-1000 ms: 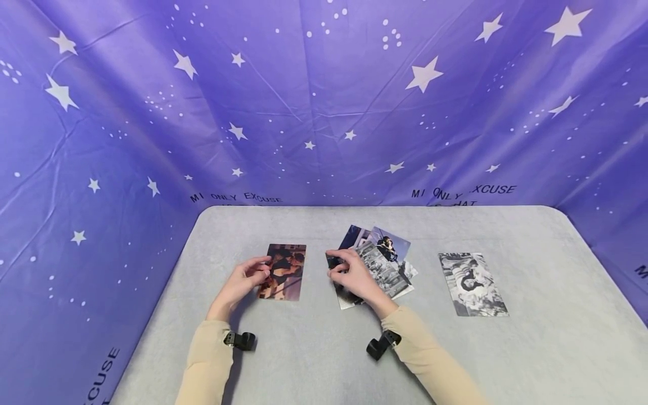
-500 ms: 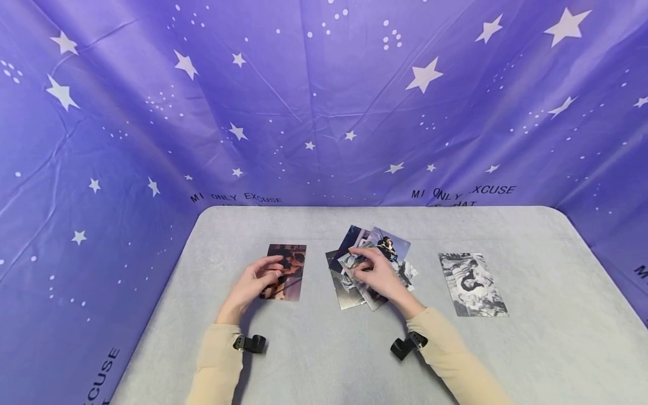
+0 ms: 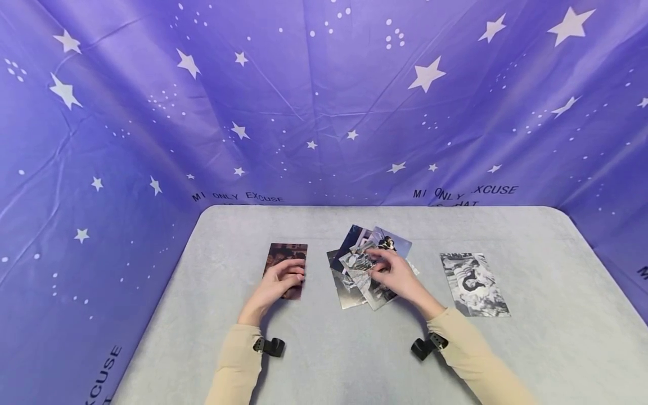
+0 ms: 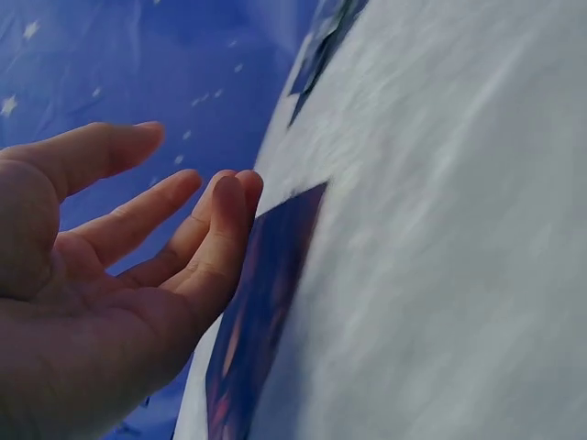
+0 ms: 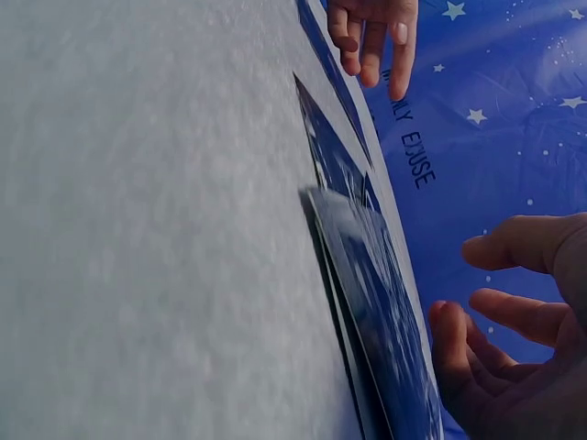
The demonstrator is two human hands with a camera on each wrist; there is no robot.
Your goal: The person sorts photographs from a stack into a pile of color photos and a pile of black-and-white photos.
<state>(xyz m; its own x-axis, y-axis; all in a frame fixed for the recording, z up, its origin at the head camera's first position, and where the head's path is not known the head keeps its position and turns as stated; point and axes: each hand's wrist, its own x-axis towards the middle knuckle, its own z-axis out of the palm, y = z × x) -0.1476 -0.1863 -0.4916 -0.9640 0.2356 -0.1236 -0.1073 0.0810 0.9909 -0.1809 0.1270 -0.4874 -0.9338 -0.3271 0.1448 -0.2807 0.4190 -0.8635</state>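
Note:
My left hand hovers over a reddish-brown photo card, its fingers loosely bent. In the left wrist view, thumb and fingers stand apart with nothing between them, the fingertips close beside the card; whether they touch it I cannot tell. A fanned pile of overlapping photo cards lies at the middle of the table. Above its right part is my right hand, covering some of the cards. In the right wrist view, a gap separates the thumb from the fingers, and the pile lies beside them.
A single black-and-white photo card lies flat to the right of the pile. The grey table ends at the back against a purple star-printed cloth. Each wrist wears a black strap-on device.
Both hands have moved to the right, the left across the reddish-brown card and the right across the pile. More of the pile's left side now shows. The cards look unmoved.

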